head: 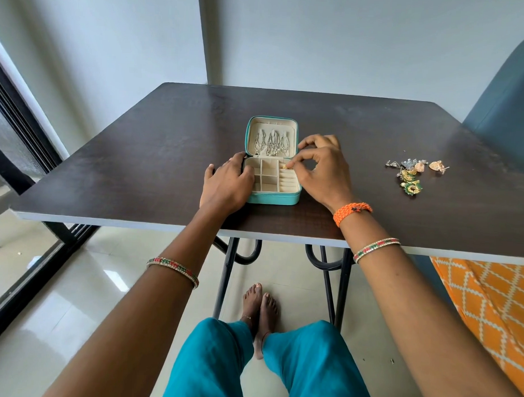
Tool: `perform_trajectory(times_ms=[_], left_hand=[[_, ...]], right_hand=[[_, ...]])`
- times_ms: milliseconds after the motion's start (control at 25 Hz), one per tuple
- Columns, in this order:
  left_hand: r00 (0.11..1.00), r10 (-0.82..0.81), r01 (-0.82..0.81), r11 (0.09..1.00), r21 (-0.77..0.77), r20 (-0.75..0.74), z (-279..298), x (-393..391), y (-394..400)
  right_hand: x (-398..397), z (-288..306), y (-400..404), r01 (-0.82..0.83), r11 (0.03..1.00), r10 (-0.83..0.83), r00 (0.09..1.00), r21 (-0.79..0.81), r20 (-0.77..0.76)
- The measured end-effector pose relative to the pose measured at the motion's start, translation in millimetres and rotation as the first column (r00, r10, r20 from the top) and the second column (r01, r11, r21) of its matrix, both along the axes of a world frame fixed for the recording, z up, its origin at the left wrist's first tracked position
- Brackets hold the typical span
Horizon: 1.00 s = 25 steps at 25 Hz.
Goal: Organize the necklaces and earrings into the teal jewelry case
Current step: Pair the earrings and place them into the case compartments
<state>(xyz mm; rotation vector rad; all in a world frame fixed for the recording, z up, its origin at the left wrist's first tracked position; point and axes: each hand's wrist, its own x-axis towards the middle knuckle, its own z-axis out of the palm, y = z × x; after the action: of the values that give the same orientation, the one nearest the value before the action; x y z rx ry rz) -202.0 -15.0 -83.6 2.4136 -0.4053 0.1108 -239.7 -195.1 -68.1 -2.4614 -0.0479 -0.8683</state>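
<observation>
While the left hand rests flat on the teal jewelry case mid-tabletop, the right hand pinches a gold earring over it. More earrings lie near the right edge.

Matt dark wood-look table; cream fabric-lined teal case.

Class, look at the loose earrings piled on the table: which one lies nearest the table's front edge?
The green and gold earring, at the pile's near end. The other earrings, mostly silver and peach, lie farther back on the table.
</observation>
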Motion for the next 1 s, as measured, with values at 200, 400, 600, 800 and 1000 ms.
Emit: perform_trajectory(times_ms=[200,400,600,800,1000], left_hand=[[1.000,0.007,-0.007,1.000,-0.003,-0.001,1,-1,1],[1.000,-0.001,0.001,1.000,-0.013,0.004,1,-2,1],[0.998,0.037,-0.034,0.998,-0.056,0.057,9,-8,2],[0.996,0.072,-0.066,0.993,-0.099,0.059,8,-6,5],[0.996,0.072,-0.066,0.991,-0.116,0.055,7,-1,6]], right_hand=[[3,-3,-2,0.049,0.998,-0.050,0.999,-0.028,-0.014],[2,-2,-2,0.023,1.000,-0.024,0.999,-0.019,-0.036],[-4,0,-6,0.022,0.985,-0.057,0.978,0.172,0.200],[-37,12,-46,0.209,0.938,-0.280,0.928,0.277,0.246],[-78,31,-146,0.424,0.829,-0.477,0.877,0.365,0.065]])
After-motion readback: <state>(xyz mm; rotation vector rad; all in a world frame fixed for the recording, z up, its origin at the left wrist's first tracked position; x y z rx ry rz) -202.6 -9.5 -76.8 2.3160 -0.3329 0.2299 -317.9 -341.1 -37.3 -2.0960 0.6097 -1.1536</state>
